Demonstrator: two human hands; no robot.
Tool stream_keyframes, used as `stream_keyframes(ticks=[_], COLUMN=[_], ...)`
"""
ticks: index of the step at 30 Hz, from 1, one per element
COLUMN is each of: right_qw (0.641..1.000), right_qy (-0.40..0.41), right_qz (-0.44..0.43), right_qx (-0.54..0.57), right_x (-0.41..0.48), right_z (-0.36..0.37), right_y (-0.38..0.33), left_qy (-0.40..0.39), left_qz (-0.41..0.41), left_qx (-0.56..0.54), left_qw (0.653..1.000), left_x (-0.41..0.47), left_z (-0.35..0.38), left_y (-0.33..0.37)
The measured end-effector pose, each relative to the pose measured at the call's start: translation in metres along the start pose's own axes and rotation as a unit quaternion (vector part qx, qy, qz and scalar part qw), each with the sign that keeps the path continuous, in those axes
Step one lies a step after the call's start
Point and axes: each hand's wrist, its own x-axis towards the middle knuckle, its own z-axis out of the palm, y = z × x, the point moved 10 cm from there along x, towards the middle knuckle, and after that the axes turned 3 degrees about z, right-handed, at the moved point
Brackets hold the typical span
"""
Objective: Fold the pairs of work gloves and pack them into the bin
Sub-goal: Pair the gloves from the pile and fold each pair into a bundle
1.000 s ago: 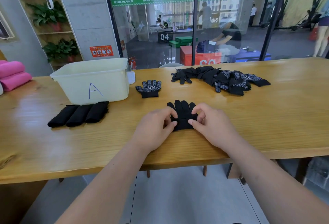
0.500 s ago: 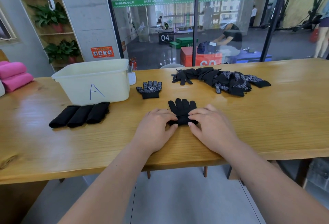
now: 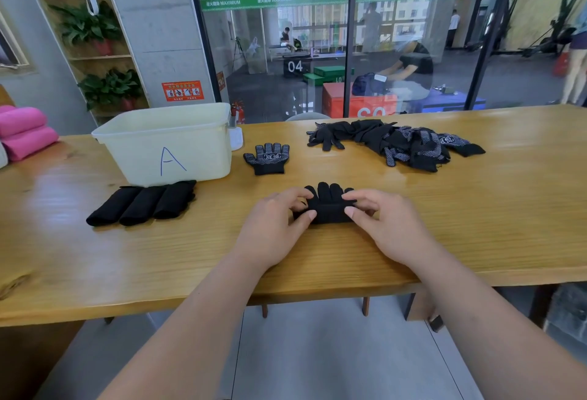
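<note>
A black glove pair [image 3: 329, 205] lies in the middle of the wooden table [image 3: 476, 225], its cuff end rolled up toward the fingers. My left hand [image 3: 276, 225] pinches the roll's left end and my right hand [image 3: 386, 225] pinches its right end, thumbs on the near side. The glove fingertips stick out beyond the roll. Three rolled black pairs [image 3: 143, 202] lie side by side in front of the cream bin [image 3: 165, 145] marked "A". A single dotted glove [image 3: 268, 158] lies flat behind my hands. A heap of loose black gloves [image 3: 397, 142] sits at the back right.
Pink rolled items [image 3: 23, 132] lie at the table's far left edge. A small white container [image 3: 236, 137] stands right of the bin. A glass wall runs behind the table. The table's near edge lies just under my wrists.
The cuff end of the glove pair has been rolled further toward the fingertips. Both hands have moved forward with it and their fingers have curled onto the roll.
</note>
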Motion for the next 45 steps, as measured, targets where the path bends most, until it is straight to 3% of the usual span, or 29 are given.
stream_keyframes(ticks=[4,7,12,16,24,29,33,37,45], right_qw=[0.998,0.997,0.959,0.938,0.943,0.966,0.995,0.999,0.994], right_qy=[0.002,0.055,0.14,0.108,0.05,-0.008,-0.011,0.005,0.02], right_qz=[0.013,-0.01,-0.115,-0.157,-0.088,-0.051,-0.005,0.033,0.066], right_qx=[0.058,-0.047,-0.217,-0.288,-0.316,-0.255,-0.104,0.03,0.086], right_x=[-0.001,0.001,-0.01,-0.014,-0.006,-0.003,-0.001,0.0,-0.004], right_z=[-0.001,-0.006,-0.006,0.008,0.015,0.016,0.004,-0.004,-0.01], right_y=[0.001,-0.003,-0.032,-0.041,-0.031,-0.021,-0.007,0.005,0.011], left_qy=[-0.008,0.011,0.04,0.024,-0.031,-0.047,-0.047,-0.048,-0.029], left_qz=[-0.01,0.021,0.114,0.116,0.078,0.058,0.009,-0.035,-0.085], left_qx=[-0.02,0.009,0.09,0.115,0.157,0.128,0.058,-0.004,-0.136], left_qw=[1.0,1.0,0.989,0.986,0.984,0.989,0.997,0.998,0.987], left_x=[0.0,0.001,0.0,0.001,0.003,0.005,0.003,0.0,-0.004], left_z=[0.001,0.001,0.002,0.007,0.02,0.021,0.016,0.009,0.001], left_y=[-0.002,0.002,0.022,0.021,0.012,0.004,-0.004,-0.009,-0.018])
